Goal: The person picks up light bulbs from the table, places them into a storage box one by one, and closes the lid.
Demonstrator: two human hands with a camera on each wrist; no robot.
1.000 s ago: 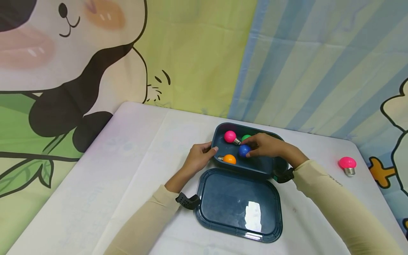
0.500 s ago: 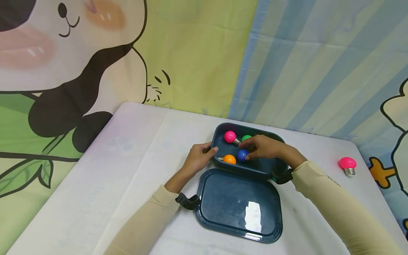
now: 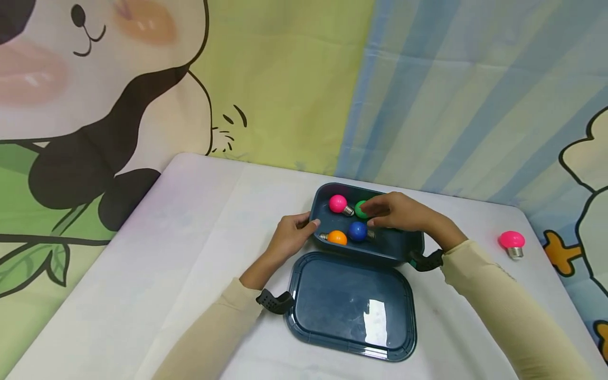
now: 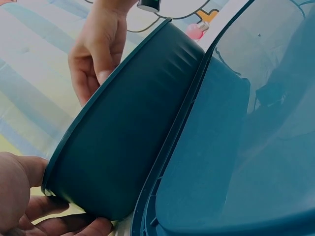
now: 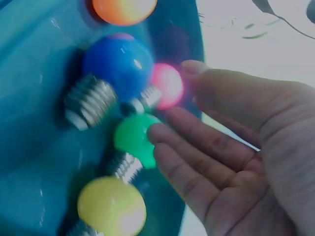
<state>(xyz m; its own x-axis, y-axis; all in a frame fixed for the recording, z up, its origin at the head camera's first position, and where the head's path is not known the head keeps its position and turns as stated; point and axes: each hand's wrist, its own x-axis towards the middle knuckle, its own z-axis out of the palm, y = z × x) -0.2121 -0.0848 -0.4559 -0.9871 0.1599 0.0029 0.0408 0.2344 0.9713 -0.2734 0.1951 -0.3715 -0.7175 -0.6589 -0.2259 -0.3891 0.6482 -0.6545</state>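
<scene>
My left hand (image 3: 287,237) grips the left end of a dark blue plastic box (image 3: 396,244), its thumb at the rim and its fingers against the outer wall in the left wrist view. Over the box hovers my right hand (image 3: 404,211), fingers loosely extended and holding nothing. Inside lie a blue light bulb (image 3: 357,231), an orange light bulb (image 3: 338,237), a pink light bulb (image 3: 338,203) and a green light bulb (image 3: 360,209), which the right fingers partly cover. A yellow light bulb (image 5: 110,204) shows only in the right wrist view.
The box's dark blue lid (image 3: 351,303) lies flat on the white table (image 3: 214,211) in front of the box. Far to the right, another pink light bulb (image 3: 512,240) stands on its metal base. A printed cloth (image 3: 294,89) hangs behind the table.
The right hand has set the blue bulb down beside the orange one, let go and lifted slightly away. My left hand keeps its grip on the box. The head view has shifted a little.
</scene>
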